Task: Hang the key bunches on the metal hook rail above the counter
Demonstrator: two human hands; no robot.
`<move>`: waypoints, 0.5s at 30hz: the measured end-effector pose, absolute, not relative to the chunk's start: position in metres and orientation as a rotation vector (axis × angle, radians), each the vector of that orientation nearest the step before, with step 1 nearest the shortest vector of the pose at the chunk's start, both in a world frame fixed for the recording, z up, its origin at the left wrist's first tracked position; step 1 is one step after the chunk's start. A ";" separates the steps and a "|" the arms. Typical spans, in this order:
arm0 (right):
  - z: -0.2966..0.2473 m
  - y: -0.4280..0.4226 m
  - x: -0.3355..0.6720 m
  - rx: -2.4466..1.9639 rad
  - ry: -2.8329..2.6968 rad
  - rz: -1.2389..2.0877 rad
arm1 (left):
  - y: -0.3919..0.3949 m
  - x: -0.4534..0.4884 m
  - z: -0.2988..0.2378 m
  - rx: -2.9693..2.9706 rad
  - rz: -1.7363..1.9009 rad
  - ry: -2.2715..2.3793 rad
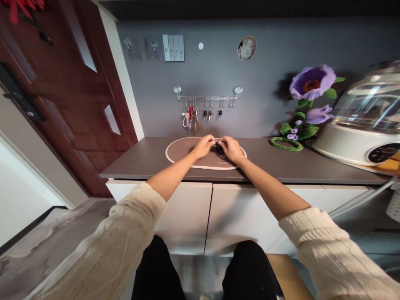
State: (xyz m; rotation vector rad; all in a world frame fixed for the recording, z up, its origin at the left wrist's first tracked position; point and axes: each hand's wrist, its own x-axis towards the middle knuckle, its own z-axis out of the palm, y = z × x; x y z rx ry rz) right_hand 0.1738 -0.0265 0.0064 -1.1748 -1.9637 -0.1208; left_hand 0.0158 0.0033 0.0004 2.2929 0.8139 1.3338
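Observation:
Both my hands meet above a brown oval mat (181, 151) with a pale rim. My left hand (204, 146) is closed in a pinch, its fingertips at a small shiny bit that looks like a key ring. Between the hands a small black key (220, 148) is partly visible, gripped by the closed fingers of my right hand (230, 148). Fingers hide most of it. Just behind, several keys (194, 118) hang from hooks on a clear rack (208, 98) fixed to the wall.
A purple knitted flower (312, 83) with a green ring base stands right on the grey countertop (265, 166). Beside it is a white appliance (343, 141) with a clear dome. White cabinet doors (184, 216) lie below; a dark red door (71, 104) is at left.

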 end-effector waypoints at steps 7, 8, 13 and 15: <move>0.010 -0.027 0.173 -1.174 -1.956 -0.076 | 0.005 0.021 0.000 2.101 1.371 0.782; 0.010 -0.026 0.173 -1.173 -1.945 -0.072 | 0.005 0.022 0.000 2.070 1.378 0.777; 0.011 -0.025 0.177 -1.173 -1.895 -0.074 | 0.006 0.025 -0.002 1.999 1.432 0.801; 0.012 -0.025 0.180 -1.179 -1.868 -0.085 | 0.008 0.025 -0.002 2.008 1.464 0.858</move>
